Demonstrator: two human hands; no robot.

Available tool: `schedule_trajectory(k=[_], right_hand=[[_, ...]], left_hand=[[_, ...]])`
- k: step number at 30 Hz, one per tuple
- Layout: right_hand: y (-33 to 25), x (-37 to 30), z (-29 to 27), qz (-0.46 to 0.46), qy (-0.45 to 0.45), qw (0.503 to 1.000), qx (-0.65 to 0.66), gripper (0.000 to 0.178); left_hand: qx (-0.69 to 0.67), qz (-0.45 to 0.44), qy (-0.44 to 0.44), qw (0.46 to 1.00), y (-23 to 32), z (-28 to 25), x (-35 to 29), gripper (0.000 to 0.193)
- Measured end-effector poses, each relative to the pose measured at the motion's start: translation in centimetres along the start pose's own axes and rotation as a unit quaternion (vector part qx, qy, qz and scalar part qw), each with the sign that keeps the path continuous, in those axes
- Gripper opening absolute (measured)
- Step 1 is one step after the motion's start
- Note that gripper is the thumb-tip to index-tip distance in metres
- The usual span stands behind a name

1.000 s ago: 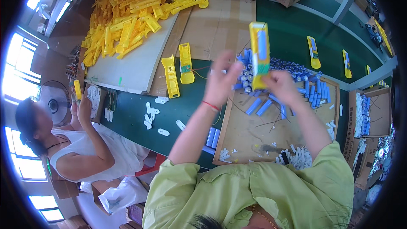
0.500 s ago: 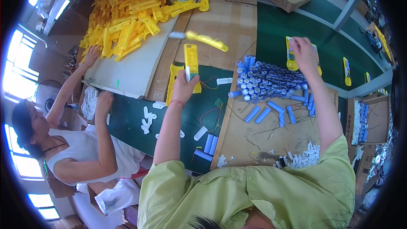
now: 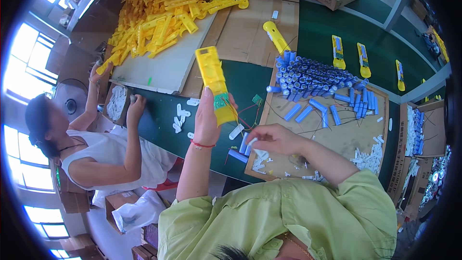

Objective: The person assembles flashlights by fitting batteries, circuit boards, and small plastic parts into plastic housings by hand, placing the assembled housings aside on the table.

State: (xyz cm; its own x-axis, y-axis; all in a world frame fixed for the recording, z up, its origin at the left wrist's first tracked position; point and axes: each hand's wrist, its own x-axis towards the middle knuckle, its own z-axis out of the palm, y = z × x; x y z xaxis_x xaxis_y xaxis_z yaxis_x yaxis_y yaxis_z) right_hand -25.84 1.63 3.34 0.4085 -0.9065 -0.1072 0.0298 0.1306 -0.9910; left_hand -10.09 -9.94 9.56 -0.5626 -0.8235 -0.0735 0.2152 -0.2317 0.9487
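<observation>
My left hand (image 3: 208,118) is closed round a yellow plastic housing half (image 3: 210,70), held up over the green table. Inside its lower part sits a green circuit board (image 3: 221,100), with thin wires hanging off. My right hand (image 3: 275,139) is low over the near left edge of the cardboard-coloured board, thumb and fingers pinched on a small white plastic piece (image 3: 260,152). Just left of it lie a white part with wires (image 3: 236,131) and blue cylindrical cells (image 3: 238,157). A large stack of blue cells (image 3: 313,79) stands beyond my right hand.
At left, a person in white holds a small yellow part (image 3: 104,68) by a heap of yellow housings (image 3: 159,14). A closed yellow housing (image 3: 275,37) lies beyond the cells. Several filled housings (image 3: 364,60) rest on the far green surface. White clips (image 3: 368,156) are piled at near right.
My right hand has come back from the far housings to the near edge and now pinches a white piece. My left hand has raised one housing nearer; the view has shifted.
</observation>
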Motion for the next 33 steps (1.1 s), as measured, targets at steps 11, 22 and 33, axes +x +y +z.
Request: schedule_trajectory(k=[11, 22, 33], right_hand=[[-5.3, -1.7, -4.3, -0.205, 0.483, 0.846, 0.097, 0.023], [-4.8, -2.3, -1.1, -0.147, 0.298, 0.895, 0.298, 0.032], [-2.2, -3.5, -3.1, -0.064, 0.520, 0.826, -0.208, 0.021]], left_hand=[[0.128, -0.035, -0.161, 0.978, -6.3, 0.9, -3.9, 0.032], [0.215, 0.024, -0.097, 0.971, -8.1, 1.5, -4.6, 0.029], [0.151, -0.127, -0.195, 0.961, -8.3, 3.5, -6.8, 0.025]])
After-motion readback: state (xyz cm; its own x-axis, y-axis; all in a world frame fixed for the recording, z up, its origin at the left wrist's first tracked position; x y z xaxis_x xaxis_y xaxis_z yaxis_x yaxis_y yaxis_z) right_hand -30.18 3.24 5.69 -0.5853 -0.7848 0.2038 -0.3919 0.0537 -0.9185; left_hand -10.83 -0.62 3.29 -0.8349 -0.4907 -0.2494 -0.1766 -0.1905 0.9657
